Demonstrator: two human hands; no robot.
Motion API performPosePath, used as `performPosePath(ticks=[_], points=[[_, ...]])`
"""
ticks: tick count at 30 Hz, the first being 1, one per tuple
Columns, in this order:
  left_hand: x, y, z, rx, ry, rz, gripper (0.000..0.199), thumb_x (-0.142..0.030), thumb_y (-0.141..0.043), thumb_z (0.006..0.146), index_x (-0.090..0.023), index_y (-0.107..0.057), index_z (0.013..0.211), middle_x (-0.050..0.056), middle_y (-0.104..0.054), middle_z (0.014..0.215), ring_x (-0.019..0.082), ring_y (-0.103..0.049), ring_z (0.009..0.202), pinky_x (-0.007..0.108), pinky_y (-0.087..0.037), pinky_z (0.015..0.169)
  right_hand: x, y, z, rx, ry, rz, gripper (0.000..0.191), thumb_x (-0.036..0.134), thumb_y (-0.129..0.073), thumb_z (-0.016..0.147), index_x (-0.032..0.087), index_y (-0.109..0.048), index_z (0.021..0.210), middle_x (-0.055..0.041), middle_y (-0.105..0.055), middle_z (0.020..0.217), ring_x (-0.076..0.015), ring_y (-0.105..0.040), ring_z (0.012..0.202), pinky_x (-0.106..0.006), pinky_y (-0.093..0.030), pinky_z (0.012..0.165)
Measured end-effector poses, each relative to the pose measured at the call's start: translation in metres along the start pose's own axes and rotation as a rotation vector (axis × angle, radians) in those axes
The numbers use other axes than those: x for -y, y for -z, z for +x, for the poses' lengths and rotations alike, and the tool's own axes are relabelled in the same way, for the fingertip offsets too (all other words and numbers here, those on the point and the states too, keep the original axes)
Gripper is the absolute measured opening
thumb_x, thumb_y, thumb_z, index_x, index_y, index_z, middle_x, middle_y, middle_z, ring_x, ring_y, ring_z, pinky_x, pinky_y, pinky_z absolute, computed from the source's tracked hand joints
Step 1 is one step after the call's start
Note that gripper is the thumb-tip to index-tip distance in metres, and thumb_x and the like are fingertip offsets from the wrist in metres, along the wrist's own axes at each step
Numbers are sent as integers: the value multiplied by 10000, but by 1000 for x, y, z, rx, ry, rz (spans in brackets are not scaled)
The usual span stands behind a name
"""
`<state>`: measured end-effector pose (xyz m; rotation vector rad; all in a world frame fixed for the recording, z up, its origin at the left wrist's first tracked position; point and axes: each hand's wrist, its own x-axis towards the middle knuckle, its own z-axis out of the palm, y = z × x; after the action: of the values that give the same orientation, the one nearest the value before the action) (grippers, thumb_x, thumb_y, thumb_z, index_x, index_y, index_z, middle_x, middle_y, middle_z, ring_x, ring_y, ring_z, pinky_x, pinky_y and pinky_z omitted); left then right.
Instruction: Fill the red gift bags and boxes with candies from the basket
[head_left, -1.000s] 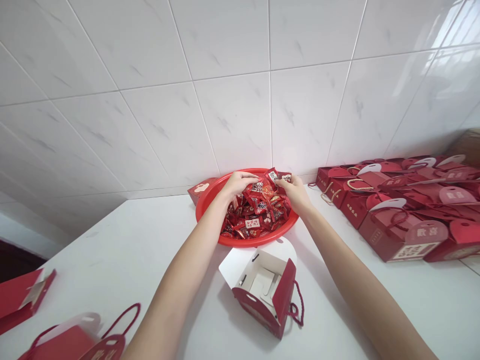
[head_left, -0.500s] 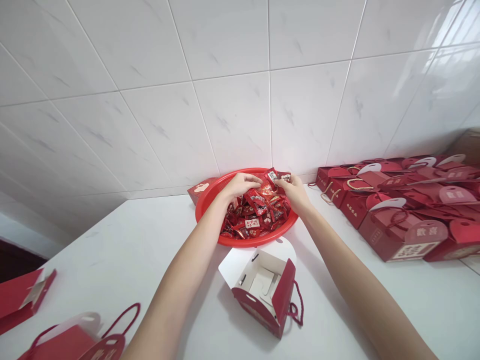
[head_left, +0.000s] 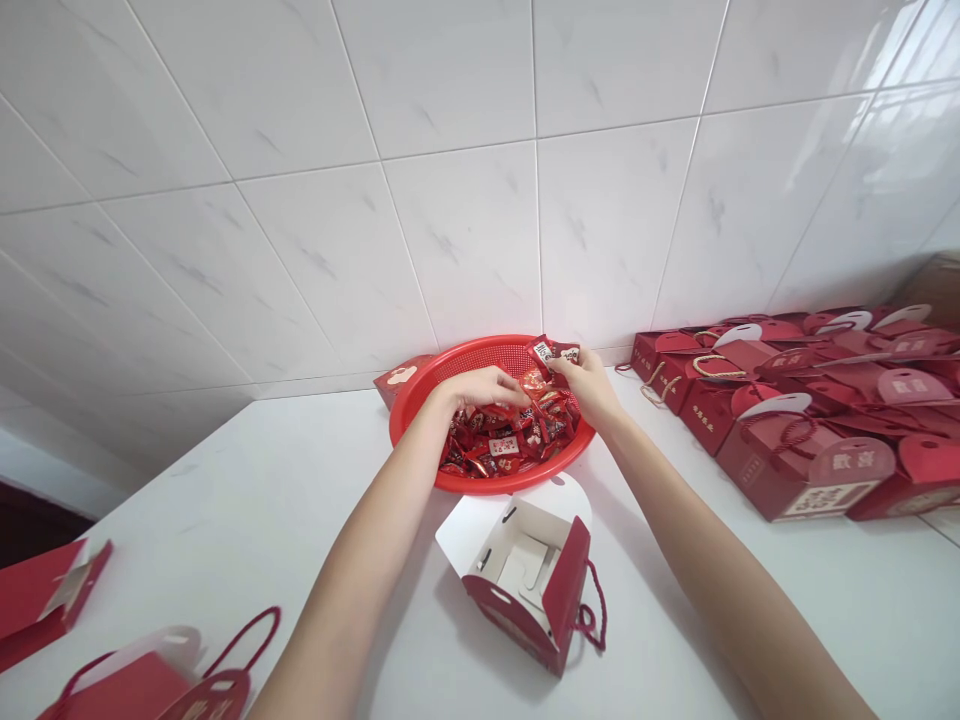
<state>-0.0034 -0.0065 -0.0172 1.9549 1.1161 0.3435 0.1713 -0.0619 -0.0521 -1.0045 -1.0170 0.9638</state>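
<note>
A red plastic colander (head_left: 420,470) holds a pile of red-wrapped candies (head_left: 504,445). My left hand (head_left: 484,388) reaches into it from the left, its fingers bent down and closed at a wrapped candy on the pile; the fingertips partly hide it. At the colander's far right rim my right hand (head_left: 589,385) pinches red candy packets (head_left: 553,352) with white labels between thumb and fingers. Just in front of the colander stands an open gift box (head_left: 517,590) of dark red card, white inside, with its lid flaps spread and a red cord handle on the right.
Rows of closed red gift boxes (head_left: 802,460) fill the right of the white table (head_left: 300,480). Another red box (head_left: 401,380) sits behind the colander's left side. At the lower left are a box with cord handles (head_left: 135,690) and a red carton (head_left: 45,595). A tiled wall (head_left: 465,240) bounds the back.
My left hand has shifted slightly right and down, its fingers now lower over the candies. My right hand keeps its hold on the packets, almost still. The open box has not moved.
</note>
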Motion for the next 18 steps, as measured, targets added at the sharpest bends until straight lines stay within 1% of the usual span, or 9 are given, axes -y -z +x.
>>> performPosePath(ticks=[2, 3, 6, 9, 10, 11, 14, 15, 18], points=[[-1, -1, -2, 155, 53, 211, 97, -288, -843, 536, -248, -779, 597, 16, -757, 702, 198, -655, 704, 251, -448, 631, 0, 0, 0, -2, -6, 3, 211, 309, -661, 654, 195, -582, 813, 14, -651, 735, -156, -614, 686, -280, -513, 628], [-1, -2, -3, 205, 89, 294, 95, -271, -837, 515, -266, -779, 590, 3, -757, 698, 192, -646, 688, 243, -431, 601, 0, -1, 0, -7, -12, 3, 214, 307, -660, 651, 194, -584, 815, 14, -648, 731, -157, -614, 683, -281, -513, 625], [-4, -9, -3, 213, 145, 384, 162, -231, -850, 407, -271, -753, 530, -6, -723, 608, 182, -605, 580, 244, -392, 524, 0, -1, 0, -23, -16, -8, 216, 309, -658, 650, 196, -587, 820, 18, -648, 726, -163, -622, 690, -287, -517, 631], [-4, -20, -1, 291, 137, 449, 208, -221, -869, 346, -249, -719, 486, 0, -687, 555, 182, -580, 530, 261, -415, 540, -2, -1, 0, -26, -13, -15, 218, 311, -656, 651, 193, -595, 825, 21, -649, 724, -165, -625, 697, -290, -517, 644], [-2, -24, 1, 302, 136, 458, 216, -217, -871, 345, -245, -712, 487, 5, -684, 558, 192, -586, 545, 271, -434, 564, -2, -1, 1, -30, -16, -16, 222, 307, -655, 649, 191, -598, 829, 21, -650, 723, -165, -625, 697, -292, -517, 647], [-1, -28, 2, 284, 139, 449, 221, -214, -872, 351, -243, -708, 496, 10, -681, 562, 207, -597, 571, 284, -452, 595, -2, -1, 1, -33, -20, -17, 228, 304, -654, 646, 189, -600, 835, 21, -651, 724, -167, -626, 698, -295, -518, 650], [6, -34, 6, 131, 144, 330, 216, -220, -865, 401, -250, -706, 544, 7, -647, 536, 244, -618, 642, 326, -482, 671, -2, -2, 0, -32, -24, -13, 246, 302, -657, 639, 188, -603, 851, 20, -654, 727, -170, -631, 701, -300, -520, 656], [7, -33, 6, 115, 130, 298, 208, -226, -860, 418, -253, -706, 555, -2, -630, 522, 246, -618, 646, 330, -483, 680, -1, -2, 0, -29, -22, -11, 247, 303, -659, 638, 189, -604, 850, 20, -653, 725, -169, -632, 698, -300, -520, 655], [6, -24, 4, 219, 49, 286, 202, -234, -861, 430, -245, -699, 550, -22, -594, 497, 226, -601, 615, 307, -466, 652, -1, -2, 0, -25, -12, -15, 224, 303, -659, 637, 191, -600, 821, 22, -643, 712, -164, -624, 685, -292, -518, 641]])
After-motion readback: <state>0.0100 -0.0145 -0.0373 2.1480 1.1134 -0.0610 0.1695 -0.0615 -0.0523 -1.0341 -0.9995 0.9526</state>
